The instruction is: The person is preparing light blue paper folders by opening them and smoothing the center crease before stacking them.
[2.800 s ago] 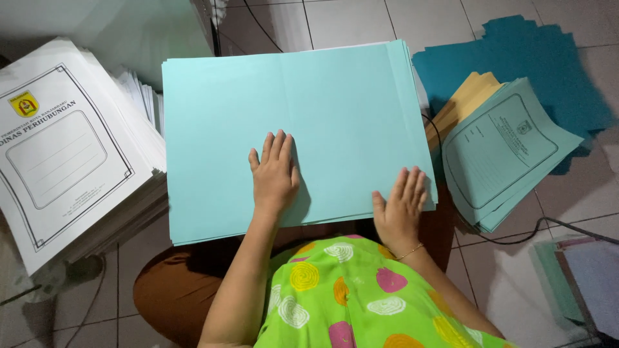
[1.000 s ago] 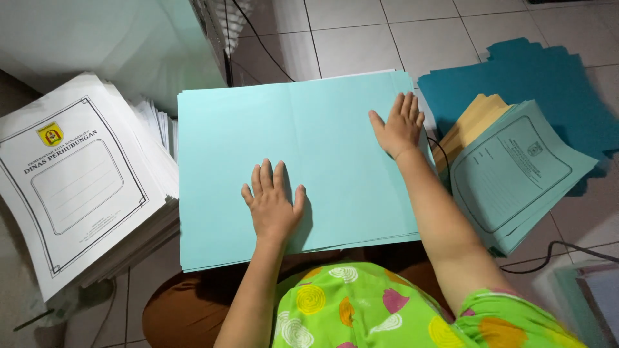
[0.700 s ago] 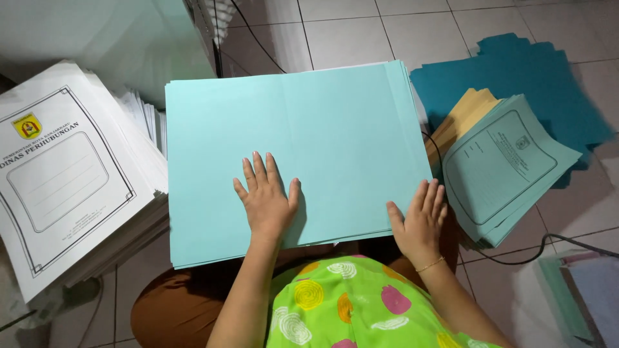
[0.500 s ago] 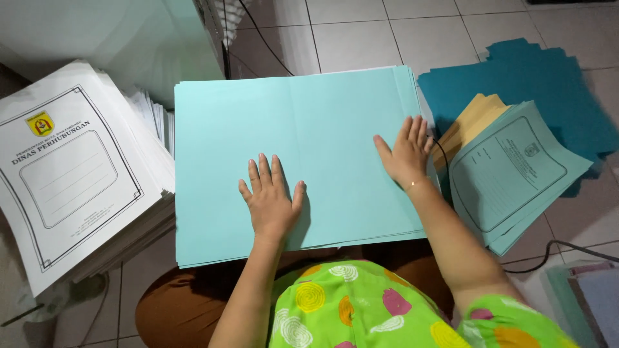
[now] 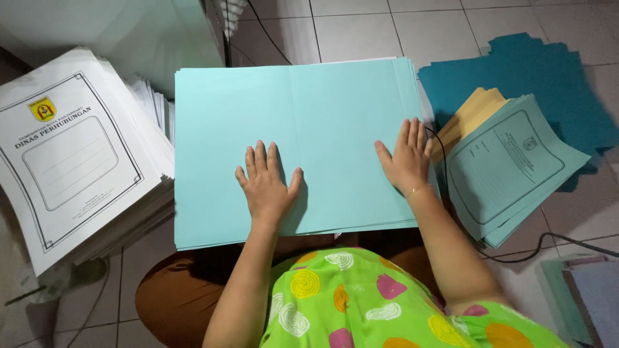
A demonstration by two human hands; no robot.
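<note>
Sliding back down the sheet goes the right hand [image 5: 406, 158], which half a second ago sat a touch higher up the right edge, while the left hand [image 5: 266, 183] has stayed planted where it was.

Biggest thing in view: the light blue paper stack [image 5: 296, 122], spread flat across the person's lap, a faint fold line running down its middle. Everything else sits around that stack. To its left, touching or nearly so, rises a thick pile of white printed covers [image 5: 71, 154], each with a black border frame and a small yellow emblem near the top corner. To its right, on the tiled floor [image 5: 361, 26], lie dark teal sheets [image 5: 535, 84], fanned out loosely. On top of those, just beside the stack's right edge, rests a smaller bundle of pale green printed folders [image 5: 509, 167], with a tan folder [image 5: 474, 113] poking out from under it. A black cable [image 5: 554, 241] curls along the floor below that bundle.

Now the hands. Left hand lies palm down on the lower middle of the stack, fingers spread, thumb out to the right. Right hand is flat too, fingers together and pointing up, pressed on the stack's lower right edge, a thin bracelet at the wrist. Neither hand pinches anything.
</note>
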